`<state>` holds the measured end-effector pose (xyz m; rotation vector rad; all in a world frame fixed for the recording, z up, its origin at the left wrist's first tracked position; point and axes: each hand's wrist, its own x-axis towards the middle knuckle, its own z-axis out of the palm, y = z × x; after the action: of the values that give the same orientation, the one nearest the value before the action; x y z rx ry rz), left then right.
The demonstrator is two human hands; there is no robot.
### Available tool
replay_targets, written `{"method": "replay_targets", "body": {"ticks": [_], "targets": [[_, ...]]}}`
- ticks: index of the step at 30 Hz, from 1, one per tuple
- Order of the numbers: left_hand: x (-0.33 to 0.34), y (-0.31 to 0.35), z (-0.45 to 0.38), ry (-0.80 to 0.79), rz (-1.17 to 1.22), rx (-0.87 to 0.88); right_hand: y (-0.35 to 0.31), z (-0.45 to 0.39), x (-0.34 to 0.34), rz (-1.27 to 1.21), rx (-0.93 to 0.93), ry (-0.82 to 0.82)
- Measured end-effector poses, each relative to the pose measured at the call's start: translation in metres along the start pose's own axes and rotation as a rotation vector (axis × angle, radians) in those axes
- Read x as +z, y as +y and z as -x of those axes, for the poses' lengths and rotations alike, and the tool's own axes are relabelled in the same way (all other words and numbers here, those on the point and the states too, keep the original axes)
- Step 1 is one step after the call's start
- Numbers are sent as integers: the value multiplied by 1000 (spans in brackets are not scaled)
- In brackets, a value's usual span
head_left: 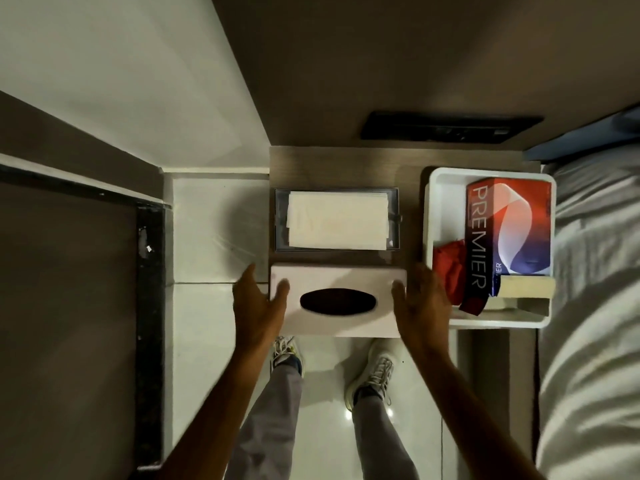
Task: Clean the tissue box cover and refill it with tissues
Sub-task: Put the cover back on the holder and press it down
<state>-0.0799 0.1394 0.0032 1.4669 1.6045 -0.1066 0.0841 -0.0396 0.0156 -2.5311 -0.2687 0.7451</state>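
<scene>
Both hands, left hand [258, 308] and right hand [420, 306], grip the ends of the white tissue box cover [337, 301] just before the tissue-filled base [336, 220], beside a white tray [440, 181]

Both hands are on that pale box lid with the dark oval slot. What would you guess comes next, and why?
Probably lifting the pale rectangular cover with the dark oval slot away from the body and lowering it over the clear tray holding the stack of white tissues. The left hand and right hand grip its two ends, and the tissues lie uncovered just beyond it.
</scene>
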Motion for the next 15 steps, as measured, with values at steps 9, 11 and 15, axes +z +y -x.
{"method": "replay_targets", "body": {"ticks": [9, 11, 15], "targets": [[30, -10, 21, -22, 55, -92, 9, 24, 38, -134, 334, -122], [17, -1, 17, -13, 53, -42, 5, 22, 31, -153, 282, -97], [-10, 27, 1, -14, -81, 135, -16, 1, 7, -214, 65, -7]]}}
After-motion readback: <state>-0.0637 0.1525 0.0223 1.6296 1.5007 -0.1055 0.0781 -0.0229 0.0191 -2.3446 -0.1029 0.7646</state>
